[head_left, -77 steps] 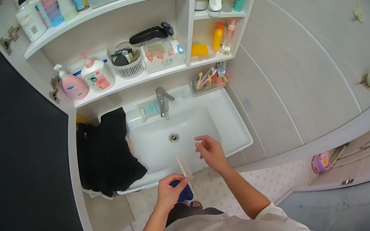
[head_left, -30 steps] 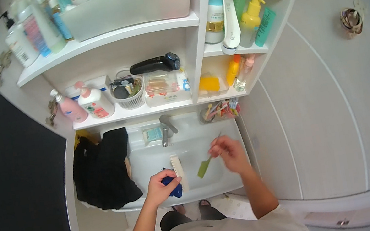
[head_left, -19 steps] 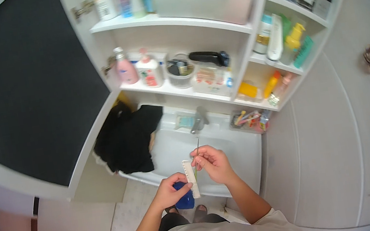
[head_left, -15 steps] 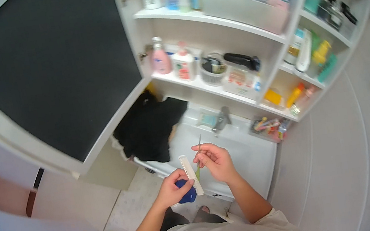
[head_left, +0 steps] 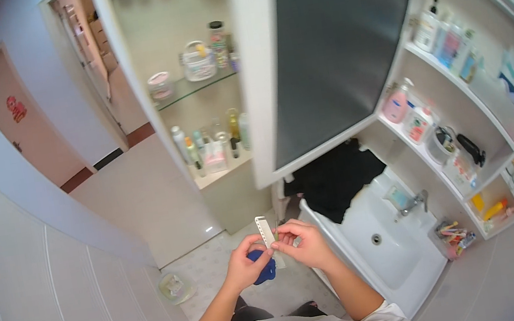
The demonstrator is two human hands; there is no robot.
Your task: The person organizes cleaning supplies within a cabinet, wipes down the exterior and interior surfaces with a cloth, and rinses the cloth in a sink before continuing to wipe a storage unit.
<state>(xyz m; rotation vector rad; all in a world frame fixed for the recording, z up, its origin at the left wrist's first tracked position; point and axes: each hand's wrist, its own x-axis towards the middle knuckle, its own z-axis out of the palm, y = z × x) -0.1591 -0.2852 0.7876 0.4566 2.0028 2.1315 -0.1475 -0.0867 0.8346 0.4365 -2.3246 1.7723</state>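
Held low in front of me, my left hand (head_left: 248, 264) is closed on a narrow white strip (head_left: 264, 229) with a row of small dark marks along it. A dark blue rounded thing (head_left: 263, 268) shows behind the strip at the same hand; its kind is not clear. My right hand (head_left: 304, 244) is closed beside the strip, its fingertips at the strip's edge. Between those fingers only a bit of a slim pointed tool with a green end (head_left: 275, 235) shows; the fingers hide most of it.
To the right is a white sink (head_left: 381, 262) with a faucet (head_left: 414, 204) and a black cloth (head_left: 334, 178) over its edge. A mirror-cabinet door (head_left: 340, 46) swings out above, beside shelves of bottles. Glass shelves (head_left: 199, 89) and a doorway stand at left.
My view has turned left, bringing the doorway and glass shelves in. The right hand has moved in against the strip, and the slim tool, upright and plain before, is mostly hidden now.
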